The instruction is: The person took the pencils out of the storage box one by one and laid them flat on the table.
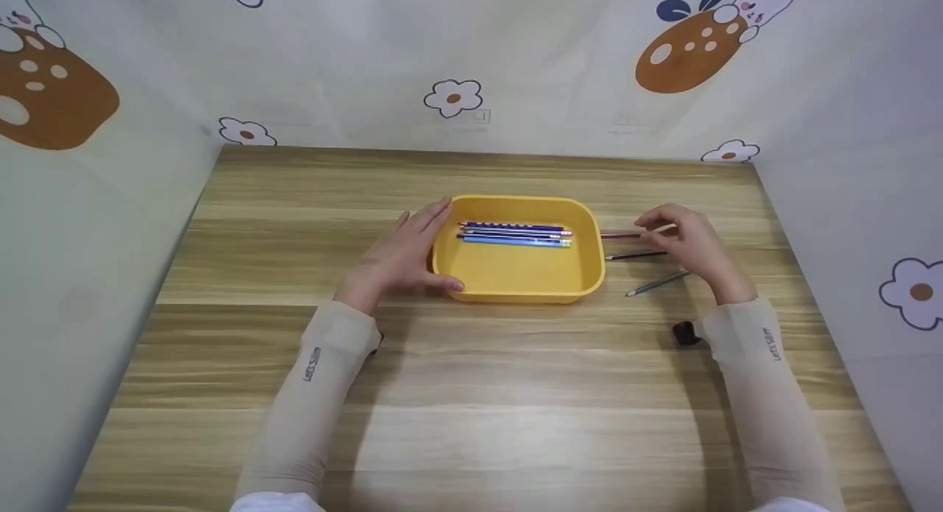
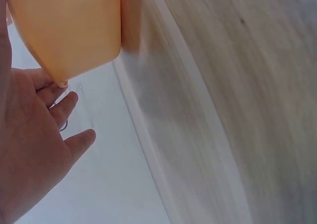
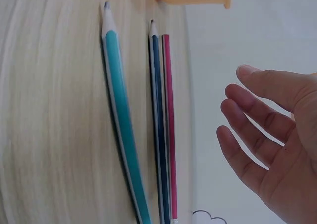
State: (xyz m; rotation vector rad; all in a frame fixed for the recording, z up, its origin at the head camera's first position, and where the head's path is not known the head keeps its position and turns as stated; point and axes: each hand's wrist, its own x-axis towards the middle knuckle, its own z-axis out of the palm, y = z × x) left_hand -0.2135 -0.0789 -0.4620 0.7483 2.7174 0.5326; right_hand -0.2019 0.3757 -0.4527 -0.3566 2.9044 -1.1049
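A yellow plastic box (image 1: 516, 297) stands on the table with several blue and purple pencils (image 1: 514, 240) lying side by side inside. My left hand (image 1: 404, 254) holds the box's left end, its thumb over the front rim and fingertips at the back corner; in the left wrist view a fingertip meets the rim. Right of the box, my right hand (image 1: 689, 239) hovers over three loose pencils with nothing in its fingers. In the right wrist view these are a teal pencil (image 3: 119, 102), a dark blue pencil (image 3: 157, 100) and a red pencil (image 3: 170, 115).
The wood-grain table (image 1: 508, 394) is enclosed by patterned sheets (image 1: 353, 70) at the back and both sides. A small black object (image 1: 686, 334) shows at the right wrist.
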